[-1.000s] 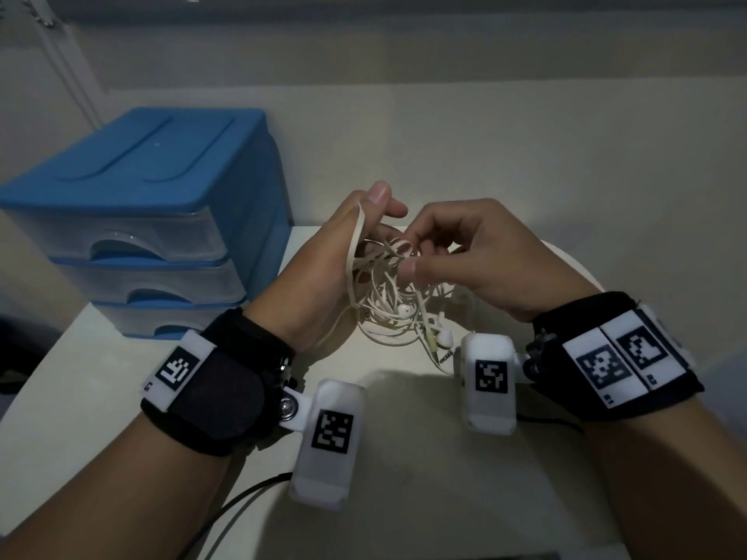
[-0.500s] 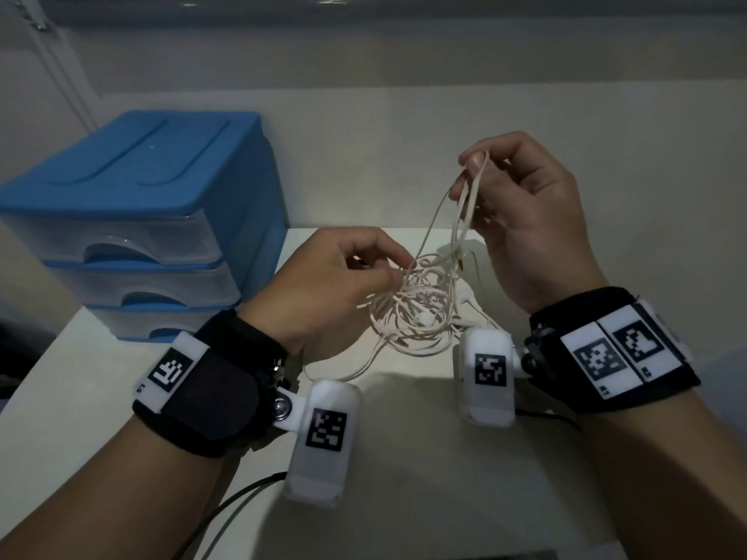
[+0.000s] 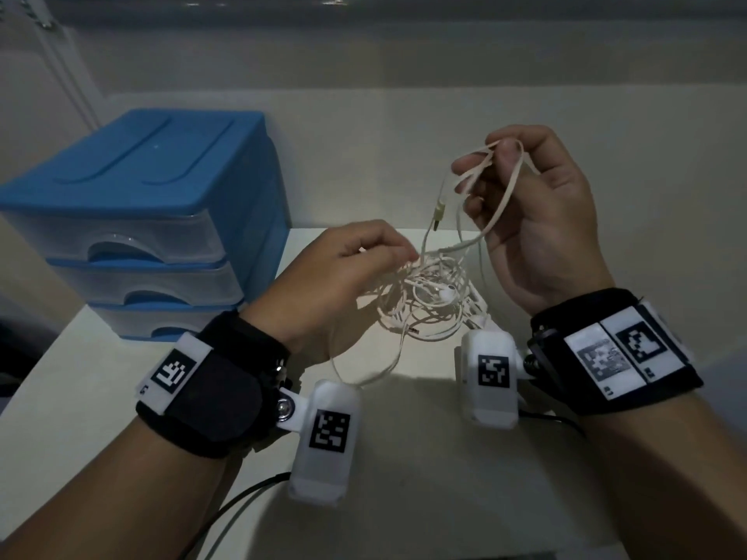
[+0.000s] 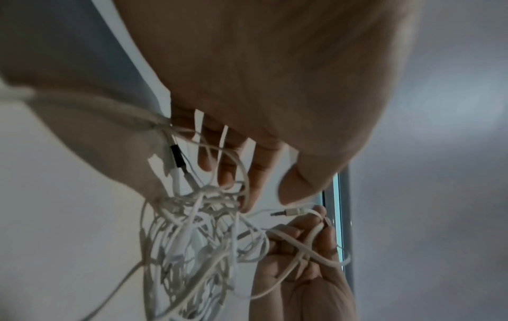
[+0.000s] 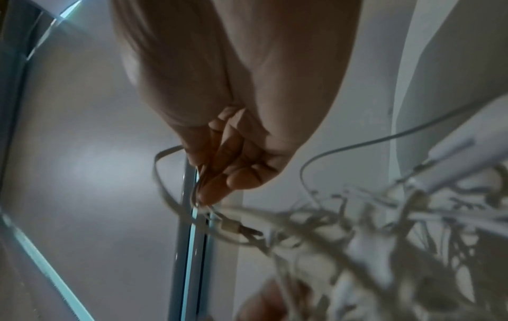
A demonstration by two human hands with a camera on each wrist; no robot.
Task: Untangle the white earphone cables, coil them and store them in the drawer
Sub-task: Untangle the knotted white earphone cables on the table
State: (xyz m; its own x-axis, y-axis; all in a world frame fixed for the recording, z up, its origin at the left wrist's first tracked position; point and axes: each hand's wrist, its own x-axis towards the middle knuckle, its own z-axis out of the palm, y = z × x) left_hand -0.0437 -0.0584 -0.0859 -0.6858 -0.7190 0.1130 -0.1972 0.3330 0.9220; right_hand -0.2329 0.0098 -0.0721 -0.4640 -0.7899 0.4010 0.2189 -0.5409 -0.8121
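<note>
A blue three-drawer unit (image 3: 133,220) stands at the left of the white table (image 3: 424,458), all drawers closed, and just beside it the white earphone cables (image 3: 428,301) hang in a loose snarl above the tabletop. The left hand (image 3: 339,280) pinches the knot's edge; the right hand (image 3: 537,212) pinches a lifted loop near a dangling plug (image 3: 438,214). Light, limp and snag-prone, I'd guess: best worked from that free plug end.

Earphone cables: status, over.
Right hand pinches a lifted loop, plug end dangling. Left hand grips the tangled white earphone cables. Still knotted, not coiled. Blue plastic drawer unit, all drawers shut.
</note>
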